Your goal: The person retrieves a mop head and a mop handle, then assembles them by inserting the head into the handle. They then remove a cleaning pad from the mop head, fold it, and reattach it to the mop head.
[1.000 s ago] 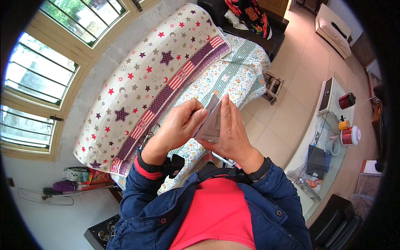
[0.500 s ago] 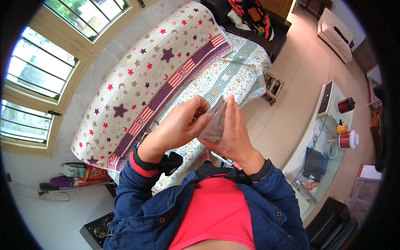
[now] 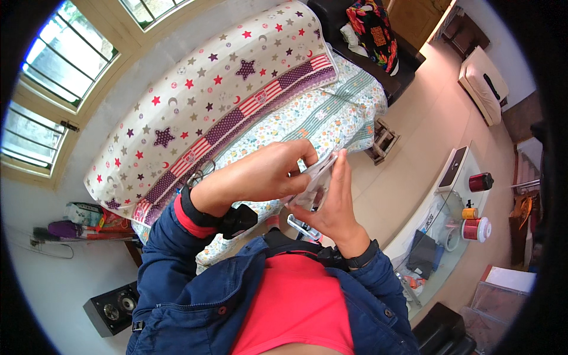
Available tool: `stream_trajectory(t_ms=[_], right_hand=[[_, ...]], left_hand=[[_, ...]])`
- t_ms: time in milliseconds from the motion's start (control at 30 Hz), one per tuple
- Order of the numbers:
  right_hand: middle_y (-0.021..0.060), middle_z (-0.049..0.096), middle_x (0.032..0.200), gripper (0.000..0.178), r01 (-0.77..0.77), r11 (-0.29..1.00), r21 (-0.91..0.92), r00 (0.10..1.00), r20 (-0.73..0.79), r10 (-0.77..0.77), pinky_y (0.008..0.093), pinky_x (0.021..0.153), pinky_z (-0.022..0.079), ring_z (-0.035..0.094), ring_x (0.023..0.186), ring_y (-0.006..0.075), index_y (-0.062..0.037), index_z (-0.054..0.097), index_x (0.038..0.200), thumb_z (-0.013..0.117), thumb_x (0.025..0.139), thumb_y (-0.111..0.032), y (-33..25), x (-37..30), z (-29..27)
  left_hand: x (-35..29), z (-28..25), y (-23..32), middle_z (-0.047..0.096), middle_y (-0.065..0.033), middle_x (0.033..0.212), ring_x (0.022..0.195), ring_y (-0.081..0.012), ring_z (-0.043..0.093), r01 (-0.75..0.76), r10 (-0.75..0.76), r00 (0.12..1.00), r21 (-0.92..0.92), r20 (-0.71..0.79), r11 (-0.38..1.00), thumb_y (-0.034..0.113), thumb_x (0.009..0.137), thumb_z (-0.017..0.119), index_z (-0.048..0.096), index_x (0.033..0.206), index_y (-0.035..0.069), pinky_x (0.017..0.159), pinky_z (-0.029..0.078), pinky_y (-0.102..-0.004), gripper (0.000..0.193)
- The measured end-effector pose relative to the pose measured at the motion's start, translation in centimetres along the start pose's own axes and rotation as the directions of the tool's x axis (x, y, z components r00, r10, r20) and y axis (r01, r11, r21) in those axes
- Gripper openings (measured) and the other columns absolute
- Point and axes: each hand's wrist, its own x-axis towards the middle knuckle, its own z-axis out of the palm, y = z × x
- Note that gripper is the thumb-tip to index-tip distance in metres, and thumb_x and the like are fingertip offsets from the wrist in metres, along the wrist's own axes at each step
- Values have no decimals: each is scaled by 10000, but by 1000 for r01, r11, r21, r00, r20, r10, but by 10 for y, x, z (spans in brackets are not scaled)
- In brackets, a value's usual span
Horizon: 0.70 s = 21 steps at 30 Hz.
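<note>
Between my hands, in front of my chest, is a thin, see-through plastic piece (image 3: 318,182), which looks like a small pouch or flat case. My right hand (image 3: 339,208) holds it from the right, with the fingers straight and together along one side and the thumb at its lower end. From the left, my left hand (image 3: 269,170) reaches it with curled fingers, thumb and fingertips pinched at its near side. What lies inside the plastic, if anything, I cannot make out. Dark bands circle both wrists.
Ahead stands a sofa draped with a star-patterned cover (image 3: 195,100) and a flowered cloth (image 3: 349,89). A small wooden stool (image 3: 383,142) is beyond my right hand. At right, a glass-topped table (image 3: 435,236) carries jars and a dark cloth. A black speaker (image 3: 112,309) sits lower left.
My left hand has moved a little right and closer to the right hand, its fingers now overlapping the plastic piece. The plastic looks more crumpled or folded. The whole view has turned slightly.
</note>
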Motion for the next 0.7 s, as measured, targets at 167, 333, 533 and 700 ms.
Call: stream_trajectory(t_ms=[167,333,533,700], right_hand=[[356,320,1425,1334,-72,996,55,996,58,69,535,1052,388,424,1274,494,107,9,1527,927,646,-293,0,-6,0],[372,284,1450,1337,-65,994,92,996,70,59,524,1075,373,400,1309,498,123,6,1517,922,657,-332,3,-10,0],[314,295,1476,1374,-72,996,54,995,78,68,454,1135,321,371,1376,424,107,-10,1529,946,619,-273,7,-15,1],[316,279,1495,1389,-56,998,36,994,94,53,455,1140,322,363,1392,423,106,-16,1531,948,617,-296,8,-18,0]], left_hand=[[3,0,-5,653,-90,645,569,-125,640,-11,15,997,-61,69,998,43,888,574,507,1082,-5,516,469,-292,210],[6,3,-9,688,-121,809,634,-143,650,-46,46,997,-15,65,999,74,906,599,511,1074,5,548,476,-297,202],[9,4,-16,677,-112,858,706,-157,607,-59,59,993,-5,100,998,88,913,638,510,1065,10,613,479,-315,214],[12,4,-23,672,-115,887,754,-157,593,-89,100,988,-92,121,992,90,902,651,509,1063,7,656,480,-326,230]])
